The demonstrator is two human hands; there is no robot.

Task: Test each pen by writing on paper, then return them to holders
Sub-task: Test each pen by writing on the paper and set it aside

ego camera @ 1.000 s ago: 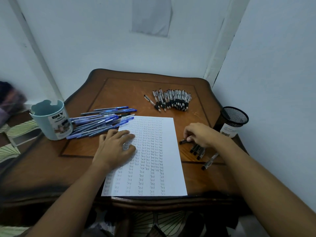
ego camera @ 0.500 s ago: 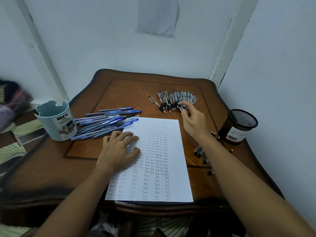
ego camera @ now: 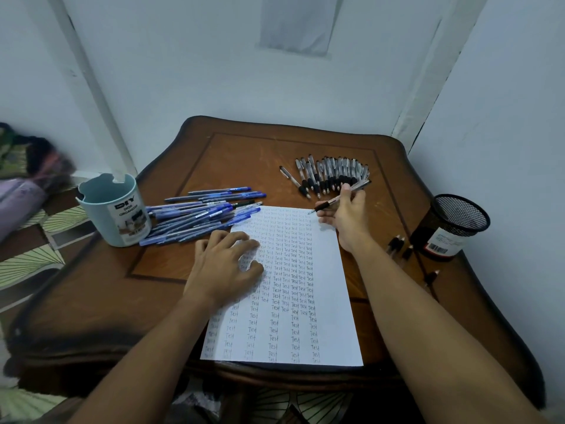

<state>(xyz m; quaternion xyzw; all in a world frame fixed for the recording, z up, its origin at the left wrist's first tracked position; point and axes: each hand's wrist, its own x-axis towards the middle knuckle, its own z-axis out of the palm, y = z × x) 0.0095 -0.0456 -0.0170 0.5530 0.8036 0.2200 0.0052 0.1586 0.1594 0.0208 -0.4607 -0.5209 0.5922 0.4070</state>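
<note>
Paper point(ego camera: 293, 301) nearly filled with "Test" words. Left hand point(ego camera: 226, 267) spread flat, pressing sheet. Right hand point(ego camera: 347, 209) pinches black pen point(ego camera: 339, 197) above top right corner. Row of black pens point(ego camera: 333, 175) likely untested; few beside mesh cup point(ego camera: 452, 228); blue pens point(ego camera: 201, 215) beside mug point(ego camera: 113, 209). None visibly in holders.

The sheet of paper point(ego camera: 293, 286) lies on the table point(ego camera: 91, 301); left of the paper a heap of pens point(ego camera: 201, 215), beyond them the cup holder point(ego camera: 114, 211); behind the paper a row of pens point(ego camera: 331, 175); right of the paper the mesh holder point(ego camera: 452, 228)
</note>
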